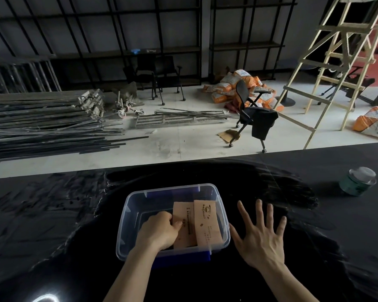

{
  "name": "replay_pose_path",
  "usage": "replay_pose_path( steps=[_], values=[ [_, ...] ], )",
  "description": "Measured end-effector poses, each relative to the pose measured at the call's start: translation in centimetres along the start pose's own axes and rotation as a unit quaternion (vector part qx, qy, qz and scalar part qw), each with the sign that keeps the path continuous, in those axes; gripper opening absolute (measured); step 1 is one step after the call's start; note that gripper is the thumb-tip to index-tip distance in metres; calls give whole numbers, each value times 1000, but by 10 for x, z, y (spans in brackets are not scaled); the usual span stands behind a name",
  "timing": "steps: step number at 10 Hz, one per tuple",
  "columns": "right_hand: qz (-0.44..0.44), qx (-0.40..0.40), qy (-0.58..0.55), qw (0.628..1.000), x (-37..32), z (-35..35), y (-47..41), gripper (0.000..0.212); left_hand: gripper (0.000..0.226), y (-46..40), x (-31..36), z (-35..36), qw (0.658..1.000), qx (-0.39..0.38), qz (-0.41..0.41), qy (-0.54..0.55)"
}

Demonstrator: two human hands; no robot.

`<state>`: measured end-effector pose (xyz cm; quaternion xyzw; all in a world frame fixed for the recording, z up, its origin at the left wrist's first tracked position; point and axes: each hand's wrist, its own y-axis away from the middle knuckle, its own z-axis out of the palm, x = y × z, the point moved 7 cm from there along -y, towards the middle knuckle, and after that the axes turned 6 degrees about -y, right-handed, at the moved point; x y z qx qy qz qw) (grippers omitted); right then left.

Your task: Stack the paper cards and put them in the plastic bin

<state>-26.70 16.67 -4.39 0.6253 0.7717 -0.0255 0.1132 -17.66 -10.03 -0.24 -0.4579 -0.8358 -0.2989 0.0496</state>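
Note:
A clear plastic bin [127, 214] with blue handles sits on the black table in front of me. Inside it lie tan paper cards [206, 223] with dark print, one partly over another and leaning toward the bin's right wall. My left hand [159, 231] reaches into the bin and its fingers are closed on the left edge of the cards. Just to the right of the bin, outside it, my right hand [261, 236] hovers with its fingers spread wide and nothing in it.
A small round tin [358, 180] with a clear lid stands at the table's far right. The black table [52, 225] has a glossy, smeared surface. Beyond its far edge are metal rods, office chairs, sacks and a wooden ladder on the floor.

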Motion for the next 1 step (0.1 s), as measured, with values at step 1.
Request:
replay_pose_path(
  steps=[1],
  values=[
    [7,-27,-5,1000,-1,0,-1,93,51,4,-11,-18,997,82,-9,-8]
  ],
)
